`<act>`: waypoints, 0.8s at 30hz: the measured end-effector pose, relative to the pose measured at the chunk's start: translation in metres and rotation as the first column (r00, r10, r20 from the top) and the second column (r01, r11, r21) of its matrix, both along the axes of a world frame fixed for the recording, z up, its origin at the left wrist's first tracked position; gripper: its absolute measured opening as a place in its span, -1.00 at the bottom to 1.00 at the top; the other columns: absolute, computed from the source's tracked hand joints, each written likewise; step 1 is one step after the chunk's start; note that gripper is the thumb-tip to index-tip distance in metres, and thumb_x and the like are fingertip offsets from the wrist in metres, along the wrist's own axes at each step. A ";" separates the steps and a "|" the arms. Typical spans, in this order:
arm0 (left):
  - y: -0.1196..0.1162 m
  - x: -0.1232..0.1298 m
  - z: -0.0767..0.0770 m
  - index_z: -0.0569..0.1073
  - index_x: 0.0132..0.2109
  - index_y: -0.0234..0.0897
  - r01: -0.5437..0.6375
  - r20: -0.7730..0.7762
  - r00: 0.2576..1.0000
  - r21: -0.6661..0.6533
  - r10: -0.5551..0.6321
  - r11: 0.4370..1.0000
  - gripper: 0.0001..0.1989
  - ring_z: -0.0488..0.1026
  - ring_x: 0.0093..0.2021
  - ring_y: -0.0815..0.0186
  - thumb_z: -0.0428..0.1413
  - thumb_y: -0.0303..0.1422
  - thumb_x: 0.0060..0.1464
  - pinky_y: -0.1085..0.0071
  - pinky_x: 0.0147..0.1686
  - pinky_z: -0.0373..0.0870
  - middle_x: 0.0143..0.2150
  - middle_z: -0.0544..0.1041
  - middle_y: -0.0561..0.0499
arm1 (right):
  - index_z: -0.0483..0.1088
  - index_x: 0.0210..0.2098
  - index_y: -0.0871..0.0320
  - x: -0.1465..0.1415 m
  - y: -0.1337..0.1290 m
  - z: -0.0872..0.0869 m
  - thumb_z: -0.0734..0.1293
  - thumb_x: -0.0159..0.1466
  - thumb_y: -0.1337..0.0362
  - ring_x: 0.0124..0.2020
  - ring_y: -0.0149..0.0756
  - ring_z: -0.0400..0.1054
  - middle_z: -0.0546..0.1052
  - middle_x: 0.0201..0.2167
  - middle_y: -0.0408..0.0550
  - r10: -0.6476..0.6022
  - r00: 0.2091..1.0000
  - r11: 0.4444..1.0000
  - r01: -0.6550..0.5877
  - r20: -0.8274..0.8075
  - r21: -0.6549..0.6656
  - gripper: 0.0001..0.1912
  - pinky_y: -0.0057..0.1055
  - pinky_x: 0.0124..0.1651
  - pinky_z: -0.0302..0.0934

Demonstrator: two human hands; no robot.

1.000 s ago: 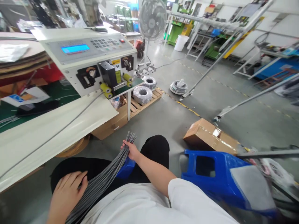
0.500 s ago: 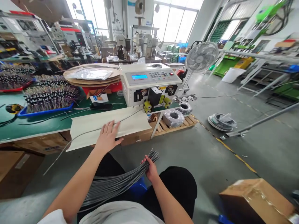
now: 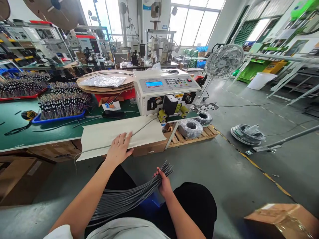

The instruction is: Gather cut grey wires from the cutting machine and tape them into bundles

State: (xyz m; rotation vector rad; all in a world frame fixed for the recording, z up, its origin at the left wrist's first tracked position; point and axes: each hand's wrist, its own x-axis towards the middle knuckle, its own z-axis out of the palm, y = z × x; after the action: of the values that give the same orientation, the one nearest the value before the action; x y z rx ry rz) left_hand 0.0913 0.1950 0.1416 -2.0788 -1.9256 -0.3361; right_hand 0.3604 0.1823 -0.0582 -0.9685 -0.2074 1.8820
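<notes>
My left hand [image 3: 119, 149] lies flat on a cream sheet [image 3: 99, 132], fingers a little apart, over a single grey cable [image 3: 146, 125]. That cable runs from the yellow rollers [image 3: 162, 115] of a white machine [image 3: 165, 84] with a lit blue display, passes beneath my fingers and hangs off the sheet's left end. Over my lap, my right hand [image 3: 163, 181] is closed around one end of a thick bundle of grey cables [image 3: 127, 202]. The bundle's cut ends stick out past my fingers, and its rest droops left across my thighs.
On the green table [image 3: 57, 132] are a blue tray [image 3: 59, 118] of wire parts, a tape measure [image 3: 29, 115] and round cardboard discs [image 3: 107, 88]. Cable coils [image 3: 190, 128] sit on a pallet right of the machine. A fan [image 3: 224, 61] and a carton [image 3: 281, 220] stand further right.
The whole view has shifted, with the table and machine now further right in it. The loose cable's left end has drawn in towards the sheet. Both hands keep nearly the same pose.
</notes>
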 end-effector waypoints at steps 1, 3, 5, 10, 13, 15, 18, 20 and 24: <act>-0.001 0.000 0.000 -0.16 0.45 -0.17 0.000 0.003 1.000 -0.006 0.000 1.000 -0.24 0.20 0.26 -0.08 -0.03 -0.10 0.25 0.09 0.12 0.26 0.28 0.25 -0.27 | 0.52 -0.23 0.10 0.000 0.000 0.001 0.56 0.00 0.21 -0.44 -0.33 0.46 0.47 -0.52 -0.22 -0.002 1.000 1.000 0.002 -0.002 0.002 -0.66 -0.32 -0.26 0.45; -0.003 -0.002 -0.001 -0.16 0.45 -0.18 0.004 0.009 1.000 -0.015 -0.004 1.000 -0.24 0.23 0.24 -0.06 -0.04 -0.08 0.25 0.11 0.08 0.29 0.26 0.28 -0.27 | 0.53 -0.23 0.09 0.001 0.000 0.002 0.56 0.00 0.21 -0.44 -0.33 0.47 0.47 -0.52 -0.22 -0.003 1.000 1.000 0.003 0.001 0.003 -0.67 -0.32 -0.26 0.45; -0.007 -0.004 -0.002 -0.09 0.44 -0.18 0.009 0.009 1.000 -0.020 -0.009 1.000 -0.27 0.26 0.21 -0.04 -0.05 -0.06 0.25 0.14 0.05 0.30 0.24 0.31 -0.25 | 0.53 -0.24 0.09 0.002 0.000 0.002 0.55 0.01 0.20 -0.44 -0.33 0.47 0.48 -0.51 -0.22 0.003 1.000 1.000 -0.003 0.009 0.001 -0.68 -0.33 -0.25 0.45; -0.025 -0.014 -0.001 0.30 0.23 -0.20 0.010 -0.008 1.000 -0.033 -0.010 0.999 -0.50 0.36 0.05 0.04 -0.10 -0.06 0.27 0.18 -0.06 0.32 0.03 0.45 -0.19 | 0.54 -0.24 0.10 0.001 0.002 -0.001 0.55 0.03 0.21 -0.44 -0.35 0.47 0.48 -0.51 -0.22 0.015 1.000 1.000 -0.015 0.004 0.007 -0.71 -0.36 -0.26 0.44; -0.040 -0.022 -0.005 0.44 0.02 -0.18 0.008 0.042 0.999 0.048 -0.010 0.999 -0.66 0.40 -0.07 0.13 -0.12 -0.16 0.31 0.23 -0.09 0.32 -0.13 0.49 -0.12 | 0.54 -0.25 0.12 0.000 0.004 -0.002 0.54 0.04 0.21 -0.45 -0.35 0.46 0.48 -0.52 -0.22 0.014 1.000 1.000 -0.014 0.001 0.005 -0.71 -0.39 -0.29 0.43; -0.053 -0.022 -0.014 0.46 -0.03 -0.19 0.021 0.064 0.998 0.115 -0.029 0.993 -0.70 0.42 -0.11 0.18 -0.10 -0.23 0.31 0.25 -0.09 0.32 -0.17 0.50 -0.10 | 0.54 -0.25 0.14 -0.001 0.005 -0.002 0.54 0.05 0.22 -0.45 -0.36 0.46 0.49 -0.52 -0.21 0.020 1.000 1.000 -0.020 -0.014 0.005 -0.72 -0.40 -0.30 0.43; -0.077 -0.009 -0.038 0.46 -0.03 -0.19 0.105 0.064 0.992 0.079 -0.110 0.991 -0.73 0.43 -0.16 0.23 -0.09 -0.26 0.30 0.28 -0.14 0.32 -0.18 0.52 -0.08 | 0.54 -0.24 0.18 -0.003 0.006 -0.001 0.53 0.05 0.24 -0.42 -0.34 0.49 0.55 -0.46 -0.15 0.021 0.999 1.000 -0.021 -0.029 -0.005 -0.71 -0.40 -0.27 0.44; -0.095 0.008 -0.058 0.46 -0.03 -0.18 0.145 0.075 0.987 -0.038 -0.142 0.989 -0.73 0.42 -0.18 0.25 -0.10 -0.27 0.31 0.31 -0.19 0.32 -0.19 0.52 -0.07 | 0.53 -0.23 0.20 -0.003 0.006 -0.001 0.52 0.06 0.25 -0.37 -0.30 0.52 0.60 -0.40 -0.07 0.015 1.000 0.999 -0.015 -0.018 -0.029 -0.71 -0.37 -0.24 0.45; -0.125 0.046 -0.094 0.45 -0.06 -0.17 0.170 0.134 0.982 -0.331 -0.132 0.928 -0.72 0.39 -0.15 0.28 -0.14 -0.28 0.34 0.38 -0.31 0.27 -0.20 0.49 -0.05 | 0.52 -0.23 0.22 -0.002 0.006 -0.003 0.49 0.09 0.26 -0.29 -0.22 0.56 0.64 -0.30 0.06 0.007 1.000 0.999 -0.006 0.011 -0.046 -0.74 -0.34 -0.19 0.46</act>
State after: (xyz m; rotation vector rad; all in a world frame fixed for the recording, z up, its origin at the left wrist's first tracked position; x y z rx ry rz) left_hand 0.1372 0.0701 0.0477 -2.4870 -2.0088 -0.1573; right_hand 0.3582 0.1881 -0.0615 -1.0106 -0.1748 1.8952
